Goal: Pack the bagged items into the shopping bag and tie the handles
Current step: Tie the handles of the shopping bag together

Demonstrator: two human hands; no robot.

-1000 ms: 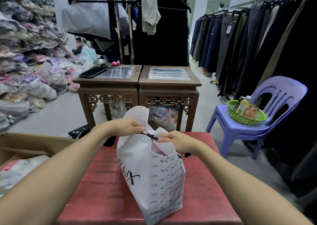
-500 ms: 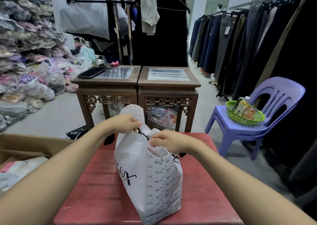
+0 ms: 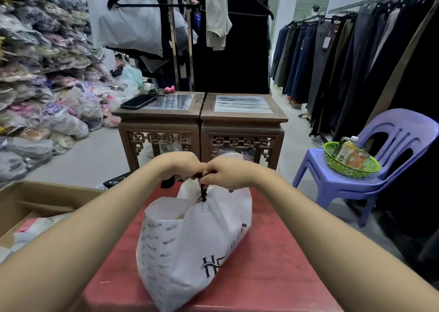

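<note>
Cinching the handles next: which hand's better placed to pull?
Likely right: right hand sits directly above the handles rising from the shopping bag, fingers curled on them; left hand meets it from the side.

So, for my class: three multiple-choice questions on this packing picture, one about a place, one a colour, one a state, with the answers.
1. Where is the phone? A) on the floor B) on the wooden stand on the left C) in a box
2. What colour is the basket on the chair? A) green B) red C) black
3. The left hand and right hand: A) both grip the dark handles of the shopping bag B) lie flat C) hang idle

Answers: 1 B, it lies on that stand's top. 2 A, its mesh is bright green. 3 A, curled fingers of both meet on the handles above the bag.
</note>
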